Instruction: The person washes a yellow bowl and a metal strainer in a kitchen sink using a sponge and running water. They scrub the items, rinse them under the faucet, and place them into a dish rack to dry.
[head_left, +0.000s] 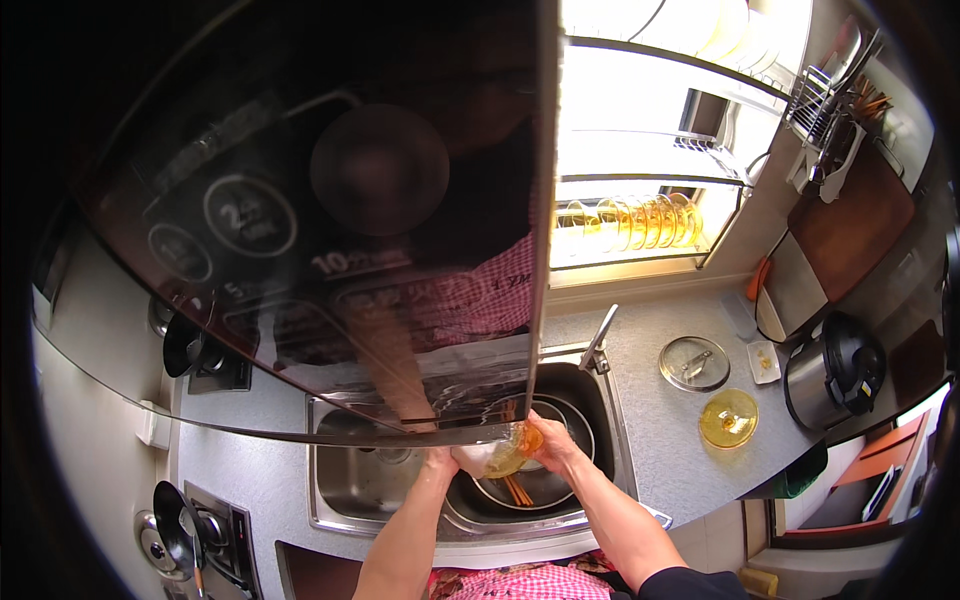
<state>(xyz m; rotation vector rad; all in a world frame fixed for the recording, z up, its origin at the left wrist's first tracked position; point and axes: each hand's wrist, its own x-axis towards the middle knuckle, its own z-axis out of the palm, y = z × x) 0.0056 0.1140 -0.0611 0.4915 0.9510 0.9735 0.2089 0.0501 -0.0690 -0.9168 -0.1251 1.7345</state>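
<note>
Over the right basin of the steel sink (624, 480), an amber glass pot (501, 466) is tilted between my hands, with a whitish area on its left part. My right hand (552, 444) grips its right side by the orange-tinted edge. At the opposite side, my left hand (441, 460) holds the pot; most of its fingers are hidden behind a dark glossy panel (480, 330). Beneath the pot, a round metal pan (574, 493) sits in the basin, with wooden chopsticks (519, 491) in it.
The glossy panel overhangs the sink. Right of the faucet (600, 341) lie a glass lid (694, 364), an amber lid (729, 420) and a small white dish (763, 363). An electric pressure cooker (832, 375) stands beyond. A black wok (174, 525) is on the left cooktop.
</note>
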